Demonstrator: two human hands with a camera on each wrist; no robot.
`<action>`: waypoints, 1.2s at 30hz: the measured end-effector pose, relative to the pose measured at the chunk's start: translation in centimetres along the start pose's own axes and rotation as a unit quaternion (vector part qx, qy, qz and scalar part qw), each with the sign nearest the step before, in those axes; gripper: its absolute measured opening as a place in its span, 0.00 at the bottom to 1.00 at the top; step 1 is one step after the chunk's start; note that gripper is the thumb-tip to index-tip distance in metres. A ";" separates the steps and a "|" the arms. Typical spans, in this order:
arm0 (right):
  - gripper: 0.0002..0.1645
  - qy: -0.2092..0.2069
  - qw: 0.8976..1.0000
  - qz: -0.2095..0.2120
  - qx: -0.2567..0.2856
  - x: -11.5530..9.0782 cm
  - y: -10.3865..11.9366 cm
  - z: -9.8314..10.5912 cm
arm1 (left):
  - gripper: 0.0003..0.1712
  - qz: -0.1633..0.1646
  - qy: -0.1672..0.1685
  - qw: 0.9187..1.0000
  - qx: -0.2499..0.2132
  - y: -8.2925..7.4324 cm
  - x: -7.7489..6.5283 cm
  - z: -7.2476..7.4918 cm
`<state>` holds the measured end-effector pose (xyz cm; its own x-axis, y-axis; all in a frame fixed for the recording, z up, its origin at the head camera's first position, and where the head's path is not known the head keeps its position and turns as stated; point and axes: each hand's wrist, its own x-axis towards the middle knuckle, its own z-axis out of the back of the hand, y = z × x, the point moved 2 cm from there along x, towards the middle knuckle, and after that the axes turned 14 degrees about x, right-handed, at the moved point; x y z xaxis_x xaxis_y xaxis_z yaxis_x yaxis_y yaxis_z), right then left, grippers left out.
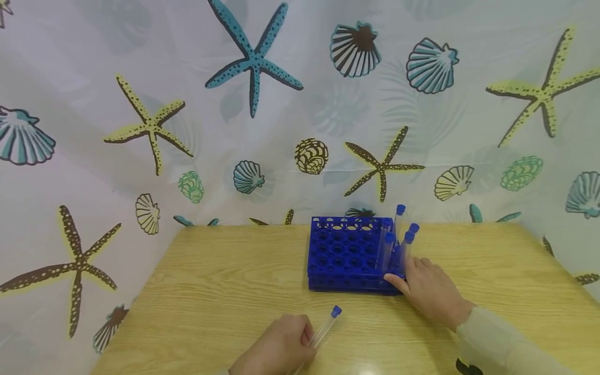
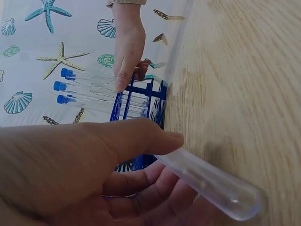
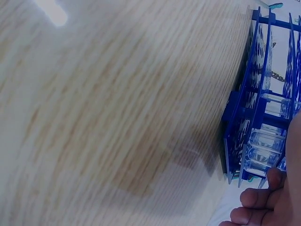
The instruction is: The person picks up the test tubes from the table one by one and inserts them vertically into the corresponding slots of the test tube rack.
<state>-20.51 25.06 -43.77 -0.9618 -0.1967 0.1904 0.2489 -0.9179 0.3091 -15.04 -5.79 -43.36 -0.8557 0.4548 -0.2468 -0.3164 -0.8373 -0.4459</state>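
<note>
My left hand point(image 1: 280, 344) pinches a clear test tube point(image 1: 323, 332) with a blue cap, held tilted in front of the rack with the cap pointing up and away. In the left wrist view the thumb lies over the tube, and its rounded bottom point(image 2: 240, 202) sticks out past the fingers. A blue test tube rack point(image 1: 347, 284) stands on the table. My right hand point(image 1: 433, 291) grips the rack's right end, thumb at the front corner and fingers along the side. Several blue-capped tubes point(image 1: 388, 252) stand upright in the holes at that end; the rack's other holes hold none.
The wood-grain table point(image 1: 225, 281) reaches back to a white curtain point(image 1: 281, 140) printed with starfish and shells, which also hangs along the left and right sides. A small dark object point(image 1: 467, 367) shows under the right sleeve point(image 1: 501, 338).
</note>
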 end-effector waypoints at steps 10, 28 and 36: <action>0.44 0.002 1.000 -0.002 0.000 0.0 0.0 -0.1 | 0.03 -0.055 -0.045 0.997 -0.028 -0.7 0.7 0.8; 0.46 0.003 1.000 -0.001 0.001 0.0 -0.1 -0.2 | 0.07 -0.108 -0.156 0.979 -0.079 -2.9 2.8 3.1; 0.47 -0.007 1.000 0.007 -0.004 0.0 -0.2 -0.3 | 0.07 -0.122 -0.172 0.973 -0.090 -3.5 3.8 4.1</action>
<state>-20.64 25.16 -44.07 -0.9567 -0.2047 0.2070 0.2612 -0.9178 0.2992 -18.84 -2.43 -39.17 -0.8607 0.4785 0.1739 -0.4765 -0.6370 -0.6059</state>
